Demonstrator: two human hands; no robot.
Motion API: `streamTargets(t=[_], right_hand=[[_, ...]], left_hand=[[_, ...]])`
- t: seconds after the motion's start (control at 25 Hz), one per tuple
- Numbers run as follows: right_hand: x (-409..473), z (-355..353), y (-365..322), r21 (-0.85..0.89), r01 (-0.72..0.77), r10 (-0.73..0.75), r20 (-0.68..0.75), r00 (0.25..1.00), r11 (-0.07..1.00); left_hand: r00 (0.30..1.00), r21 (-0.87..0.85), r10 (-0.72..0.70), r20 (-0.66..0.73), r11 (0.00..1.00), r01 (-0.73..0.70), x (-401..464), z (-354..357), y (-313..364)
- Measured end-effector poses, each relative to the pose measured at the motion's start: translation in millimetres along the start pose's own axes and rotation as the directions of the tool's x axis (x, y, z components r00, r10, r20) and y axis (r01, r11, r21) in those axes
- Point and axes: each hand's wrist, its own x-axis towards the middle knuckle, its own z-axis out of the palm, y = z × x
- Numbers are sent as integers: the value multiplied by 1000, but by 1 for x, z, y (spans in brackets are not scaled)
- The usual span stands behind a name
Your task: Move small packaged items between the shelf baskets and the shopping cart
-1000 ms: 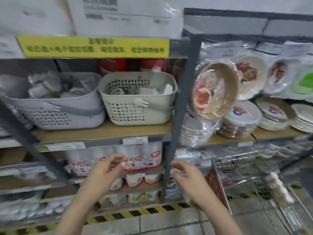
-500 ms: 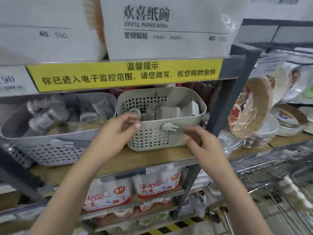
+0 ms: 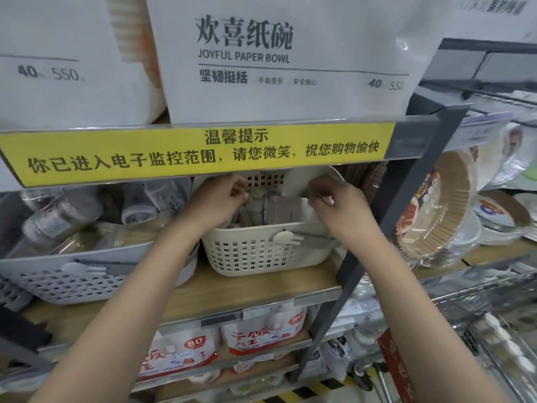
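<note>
Both forearms extend from the lower frame edge up to the shelf. The wire shopping cart stands at lower right, holding small white packaged items. On the wooden shelf board sits the cream perforated basket, just beside a grey basket of clear-wrapped goods. The left hand reaches into the cream basket with fingers curled down among the small packets (the item gripped, if any, cannot be determined). The right hand is also inside the basket, its fingers pinching a thin, pale item at its right end. A yellow notice strip overhangs both hands. Paper bowl packs stand above.
</note>
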Motion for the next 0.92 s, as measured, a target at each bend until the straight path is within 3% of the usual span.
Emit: streamTargets(t=[0.2,0.36,0.52,0.6,0.76,0.92], right_hand=[[44,36,-15,-153,128,-90,233,968,980],[58,61,-32,-140,255,-188,369,910,957],[69,86,-45,-141,363,-233,548,804,921],[76,97,-47,-172,395,-213,619,756,902],[84,104,-44,-217,437,-190,674,714,873],[87,110,-52,-180,534,-230,758,611,826]], left_hand=[[999,-41,-24,-27,999,23,5,-7,-12],[989,-46,-105,-102,994,101,-12,-24,-20],[952,-104,-227,-207,972,210,-39,-47,-20],[945,-49,-225,-238,974,220,-47,-53,-20],[962,-105,-151,-230,986,129,-46,-52,-20],[975,-105,-125,-183,989,107,-40,-44,-13]])
